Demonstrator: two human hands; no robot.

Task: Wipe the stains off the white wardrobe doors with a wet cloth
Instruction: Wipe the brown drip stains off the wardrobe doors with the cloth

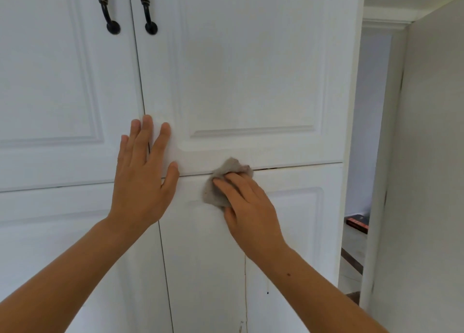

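In the head view the two bare forearms reach up from the bottom edge, nearest the camera. The right hand [247,204] presses a crumpled grey cloth [222,182] flat against the white wardrobe doors [251,81], fingers closed over its lower half. The cloth straddles the horizontal seam between upper and lower door, which runs left-right just beyond the fingertips. The left hand [143,177] lies open, fingers spread, beside the cloth across the vertical gap, bracing rather than wiping.
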